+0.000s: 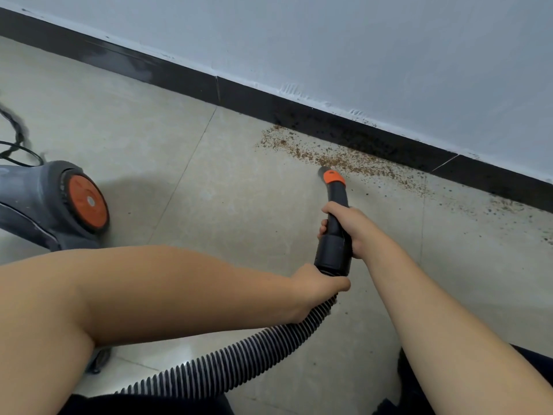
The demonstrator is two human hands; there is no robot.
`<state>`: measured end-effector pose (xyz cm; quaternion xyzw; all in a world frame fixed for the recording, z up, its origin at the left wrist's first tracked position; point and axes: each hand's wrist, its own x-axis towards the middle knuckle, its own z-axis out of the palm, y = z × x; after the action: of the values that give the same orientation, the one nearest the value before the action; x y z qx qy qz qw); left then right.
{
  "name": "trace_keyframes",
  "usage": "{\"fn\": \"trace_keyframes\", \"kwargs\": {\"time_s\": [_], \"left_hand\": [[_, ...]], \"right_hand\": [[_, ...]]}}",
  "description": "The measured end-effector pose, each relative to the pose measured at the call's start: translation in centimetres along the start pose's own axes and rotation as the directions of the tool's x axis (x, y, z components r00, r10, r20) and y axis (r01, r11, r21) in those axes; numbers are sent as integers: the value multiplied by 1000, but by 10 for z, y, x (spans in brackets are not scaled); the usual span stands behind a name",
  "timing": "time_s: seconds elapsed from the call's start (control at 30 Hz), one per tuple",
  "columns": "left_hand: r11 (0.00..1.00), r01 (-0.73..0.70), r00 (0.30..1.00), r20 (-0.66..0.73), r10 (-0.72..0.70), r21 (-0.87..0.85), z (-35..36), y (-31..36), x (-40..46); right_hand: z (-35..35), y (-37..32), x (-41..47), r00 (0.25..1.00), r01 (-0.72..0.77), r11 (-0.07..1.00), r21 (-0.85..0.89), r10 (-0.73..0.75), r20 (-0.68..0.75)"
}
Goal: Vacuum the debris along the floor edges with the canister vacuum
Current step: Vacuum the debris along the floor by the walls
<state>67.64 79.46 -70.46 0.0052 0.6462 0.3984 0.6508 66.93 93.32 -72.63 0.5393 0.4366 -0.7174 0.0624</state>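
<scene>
Pale floor tiles [209, 181] are met by a black baseboard [344, 127], along which brown debris [338, 158] is strewn. At its near edge, the orange-tipped nozzle [330, 176] is gripped by the right hand [348, 223]; its ribbed hose [239, 357] is clasped by the left hand [317, 290]. Farther left sits the grey canister vacuum [54, 205].

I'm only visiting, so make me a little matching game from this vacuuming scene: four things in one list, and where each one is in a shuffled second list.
Things:
1. left hand
2. right hand
3. debris
4. canister vacuum

Places:
A. strewn on the floor along the dark baseboard
B. gripping the black nozzle tube
C. standing on the tiles at the left
D. gripping the ribbed hose where it meets the tube

Pairs: 1-D, 2-B, 3-A, 4-C
</scene>
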Motion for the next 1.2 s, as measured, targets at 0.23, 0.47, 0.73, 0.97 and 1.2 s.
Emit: {"fn": "trace_keyframes", "kwargs": {"time_s": [0.23,0.47,0.73,0.97,1.2], "left_hand": [[998,-13,998,-55,10,-64,-9,11,6],[980,-46,982,-187,9,-195,-30,9,4],[959,-97,938,-348,-3,-268,-61,10,3],[982,-50,968,-253,3,-180,-35,7,9],[996,-50,990,-138,39,-74,-3,13,18]], "right_hand": [[15,-17,10,1000,23,998,-51,-22,15],[65,-29,21,983,59,968,-242,-14,185],[114,-36,31,967,117,945,-307,-38,252],[72,-28,28,984,77,962,-261,-31,177],[11,-23,27,999,32,994,-101,-28,41]]}}
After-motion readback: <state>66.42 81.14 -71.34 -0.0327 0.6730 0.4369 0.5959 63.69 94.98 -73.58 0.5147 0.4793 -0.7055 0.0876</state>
